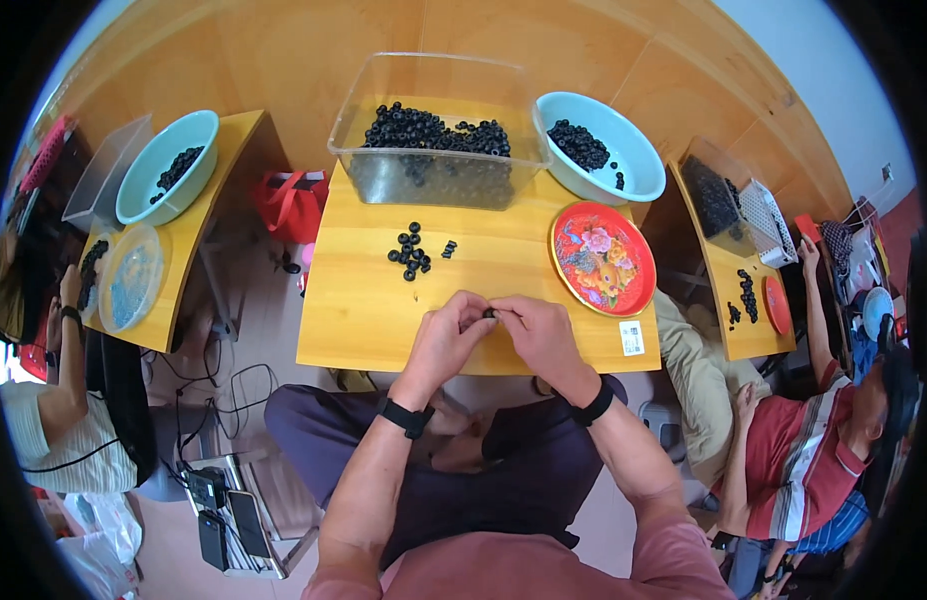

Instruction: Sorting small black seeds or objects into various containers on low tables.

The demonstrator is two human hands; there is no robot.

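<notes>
Near the front edge of the wooden table (358,330), my two hands meet at the fingertips. My left hand (445,338) is closed in a pinch on a small black round part (489,313). My right hand (541,340) pinches at the same part from the other side; the fingers cover most of it. Farther off, to the left of my hands, lies a loose group of black ring-like parts (410,253). Beside that group is a little cluster of smaller black pieces (449,249).
A clear plastic bin (433,185) with many black parts stands at the back. Right of it is a light blue basin (623,120) holding more. A red floral tray (638,285) and a white label (632,338) lie at the right. People work at tables on both sides.
</notes>
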